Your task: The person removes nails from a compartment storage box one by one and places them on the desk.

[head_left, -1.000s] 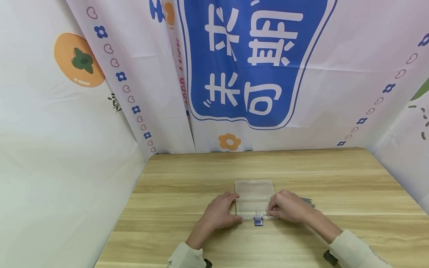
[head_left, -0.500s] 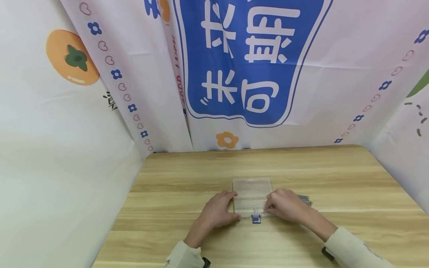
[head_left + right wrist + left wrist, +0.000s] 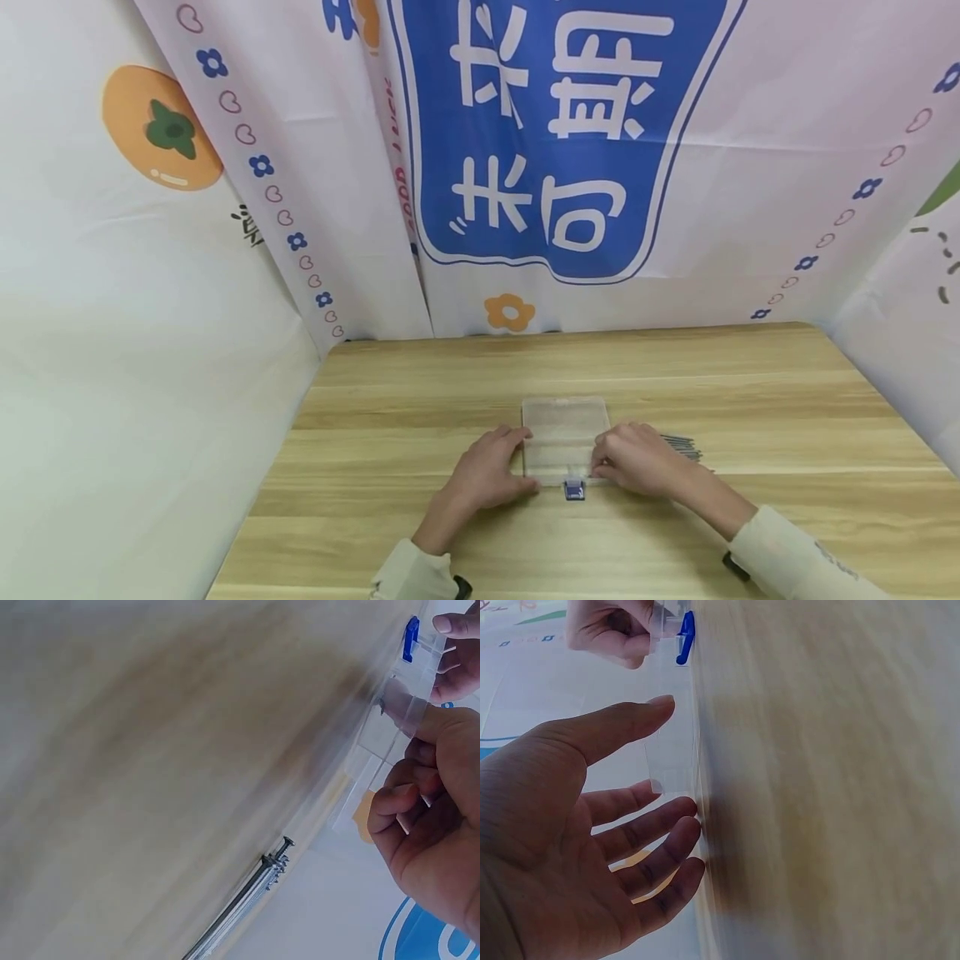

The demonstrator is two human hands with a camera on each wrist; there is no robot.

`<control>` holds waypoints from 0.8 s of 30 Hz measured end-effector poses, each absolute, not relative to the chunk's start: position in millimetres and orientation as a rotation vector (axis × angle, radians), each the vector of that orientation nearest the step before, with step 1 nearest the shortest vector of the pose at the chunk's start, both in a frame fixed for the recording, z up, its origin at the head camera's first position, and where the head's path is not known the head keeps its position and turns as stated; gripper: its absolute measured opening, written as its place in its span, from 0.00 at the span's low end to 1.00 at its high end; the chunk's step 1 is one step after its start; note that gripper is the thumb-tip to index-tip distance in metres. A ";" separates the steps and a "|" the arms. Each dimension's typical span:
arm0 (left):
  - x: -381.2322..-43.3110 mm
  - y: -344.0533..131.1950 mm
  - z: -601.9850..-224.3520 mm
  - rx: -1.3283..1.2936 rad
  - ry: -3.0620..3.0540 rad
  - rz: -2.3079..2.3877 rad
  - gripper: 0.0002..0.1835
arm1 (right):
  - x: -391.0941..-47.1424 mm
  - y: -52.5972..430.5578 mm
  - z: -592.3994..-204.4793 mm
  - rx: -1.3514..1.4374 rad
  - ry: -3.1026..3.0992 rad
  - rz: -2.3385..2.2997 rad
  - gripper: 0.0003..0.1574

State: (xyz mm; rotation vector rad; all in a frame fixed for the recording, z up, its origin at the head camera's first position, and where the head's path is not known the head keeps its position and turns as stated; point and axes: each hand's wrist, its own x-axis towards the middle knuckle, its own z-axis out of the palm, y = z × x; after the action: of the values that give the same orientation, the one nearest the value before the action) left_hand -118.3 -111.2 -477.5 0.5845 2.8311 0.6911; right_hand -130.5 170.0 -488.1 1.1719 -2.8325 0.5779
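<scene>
A clear plastic box [image 3: 561,433] lies on the wooden table, with a blue latch [image 3: 574,490] hanging at its near side. My left hand [image 3: 486,473] rests at the box's left side, thumb and fingers spread and loosely bent, as the left wrist view [image 3: 592,817] also has it. At the near right corner is my right hand [image 3: 637,457]. Through the clear wall in the right wrist view, its thumb [image 3: 401,705] shows with a small dark bit at the tip, seemingly the end of a nail [image 3: 383,706]; the rest is hidden. Its other fingers are curled.
Several grey metal nails [image 3: 681,447] lie in a bunch just right of my right hand, partly behind it. White printed cloth [image 3: 375,292] hangs behind and on both sides of the table [image 3: 420,392].
A thin piece showed at my right fingertips a second ago; those fingertips are now lower against the box's near right corner, and it is hidden in the head view. My left hand stays put.
</scene>
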 end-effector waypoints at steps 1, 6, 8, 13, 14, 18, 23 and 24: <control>-118.6 -111.3 -477.6 0.585 2.830 0.693 0.40 | -130.4 170.1 -488.6 1.173 -2.831 0.579 0.05; -119.6 -111.3 -478.1 0.579 2.824 0.709 0.40 | -131.5 172.3 -490.9 1.192 -2.819 0.583 0.06; -119.6 -111.2 -477.7 0.576 2.822 0.709 0.40 | -132.4 174.0 -491.5 1.205 -2.813 0.602 0.06; -119.2 -110.8 -477.7 0.576 2.825 0.695 0.41 | -132.8 179.0 -491.6 1.199 -2.832 0.686 0.05; -119.4 -110.8 -477.6 0.580 2.828 0.693 0.41 | -132.9 179.9 -491.2 1.191 -2.841 0.707 0.05; -120.6 -110.9 -477.8 0.595 2.834 0.686 0.41 | -133.1 182.7 -488.7 1.156 -2.859 0.768 0.03; -120.4 -111.0 -477.9 0.595 2.834 0.687 0.40 | -132.6 186.9 -484.9 1.139 -2.856 0.757 0.03; -120.2 -111.1 -477.8 0.593 2.834 0.688 0.40 | -132.6 187.9 -483.9 1.135 -2.855 0.748 0.03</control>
State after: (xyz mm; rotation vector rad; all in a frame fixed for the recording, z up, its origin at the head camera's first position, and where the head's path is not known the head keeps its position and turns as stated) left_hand -120.2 -111.1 -477.8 0.5932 2.8336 0.6877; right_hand -132.6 187.9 -483.9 1.1346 -2.8552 0.7475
